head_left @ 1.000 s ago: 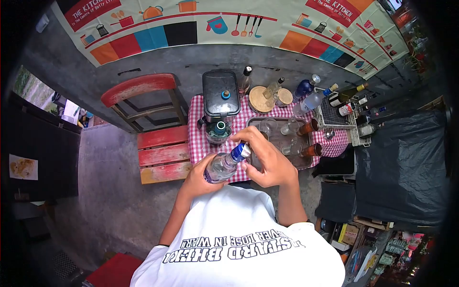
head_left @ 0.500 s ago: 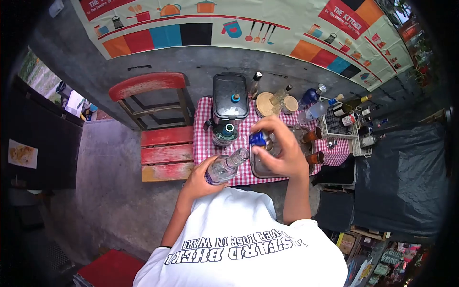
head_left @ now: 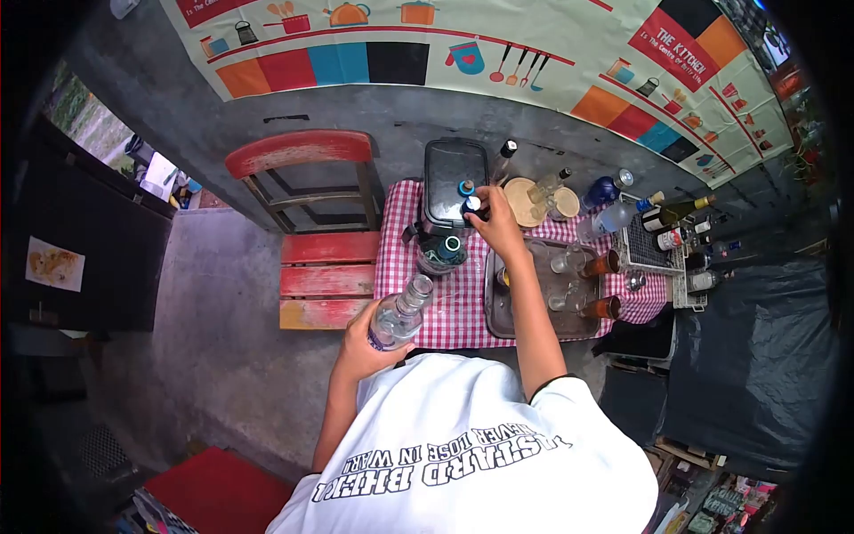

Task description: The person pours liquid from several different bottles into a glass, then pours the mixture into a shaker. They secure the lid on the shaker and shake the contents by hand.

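Note:
My left hand [head_left: 363, 349] is wrapped round a clear glass bottle [head_left: 405, 307], tilted, its neck uncapped and pointing up toward the table. My right hand [head_left: 496, 221] reaches over the black lid [head_left: 455, 165] of a container and pinches a blue bottle cap [head_left: 471, 206] with a pale inside. Just behind my fingers on that lid is a blue stopper [head_left: 465, 188] with a brownish top. A clear vessel [head_left: 442, 255] with a dark green bottle neck in it stands in front of the container, between my hands.
A brown tray [head_left: 500, 311] on the checked tablecloth [head_left: 445, 320] holds glasses and two amber tumblers [head_left: 603, 307]. Round wooden boards [head_left: 523, 201] and several bottles stand behind. A wire rack [head_left: 645, 242] of bottles is at right, a red chair [head_left: 327, 280] at left.
My right hand has moved left and away from me with the blue cap, from over the tray to the black lid. The left hand still holds the bottle. The view has shifted.

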Demonstrator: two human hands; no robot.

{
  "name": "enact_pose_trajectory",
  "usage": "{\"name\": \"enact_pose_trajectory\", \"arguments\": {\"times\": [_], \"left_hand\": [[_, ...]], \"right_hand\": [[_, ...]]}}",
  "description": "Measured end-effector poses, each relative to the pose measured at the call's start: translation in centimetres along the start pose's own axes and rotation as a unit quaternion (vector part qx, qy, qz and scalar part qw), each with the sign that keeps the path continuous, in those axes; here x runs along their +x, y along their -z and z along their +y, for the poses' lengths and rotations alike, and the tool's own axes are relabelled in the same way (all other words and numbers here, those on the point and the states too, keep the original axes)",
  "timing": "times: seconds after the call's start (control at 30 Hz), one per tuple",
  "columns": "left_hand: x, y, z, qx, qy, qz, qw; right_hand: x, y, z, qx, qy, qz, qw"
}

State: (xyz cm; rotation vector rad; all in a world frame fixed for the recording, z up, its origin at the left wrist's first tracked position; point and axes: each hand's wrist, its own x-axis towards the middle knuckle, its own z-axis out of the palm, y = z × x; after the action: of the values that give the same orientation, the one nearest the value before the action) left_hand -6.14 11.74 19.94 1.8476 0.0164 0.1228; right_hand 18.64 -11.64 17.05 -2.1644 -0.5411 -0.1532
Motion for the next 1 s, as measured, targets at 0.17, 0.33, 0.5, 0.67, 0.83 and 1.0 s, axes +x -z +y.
{"name": "enact_pose_trajectory", "arguments": {"times": [0.17, 0.33, 0.5, 0.67, 0.83, 1.0], "left_hand": [[0.7, 0.5, 1.3, -0.010, 0.014, -0.018, 1.000], [1.5, -0.1, 1.0, -0.025, 0.021, -0.044, 0.999], [2.7, -2.6, 0.9, -0.070, -0.014, -0.069, 0.995], [4.0, -6.2, 1.2, -0.070, -0.047, -0.148, 0.985], [4.5, -9.7, 2.0, -0.059, -0.102, -0.177, 0.977], [4.2, -13.9, 2.2, -0.102, -0.083, -0.241, 0.962]], "right_hand": [[-0.6, 0.9, -0.7, 0.001, -0.016, 0.008, 1.000], [-4.3, 4.7, -4.8, -0.003, -0.016, -0.010, 1.000], [-11.1, 4.9, -8.9, 0.241, -0.048, -0.195, 0.949], [-15.7, 3.2, -9.8, 0.278, -0.139, -0.208, 0.927], [-16.9, 4.8, -8.4, 0.325, -0.157, -0.145, 0.921], [-18.1, 6.4, -7.0, 0.412, -0.129, -0.092, 0.897]]}}
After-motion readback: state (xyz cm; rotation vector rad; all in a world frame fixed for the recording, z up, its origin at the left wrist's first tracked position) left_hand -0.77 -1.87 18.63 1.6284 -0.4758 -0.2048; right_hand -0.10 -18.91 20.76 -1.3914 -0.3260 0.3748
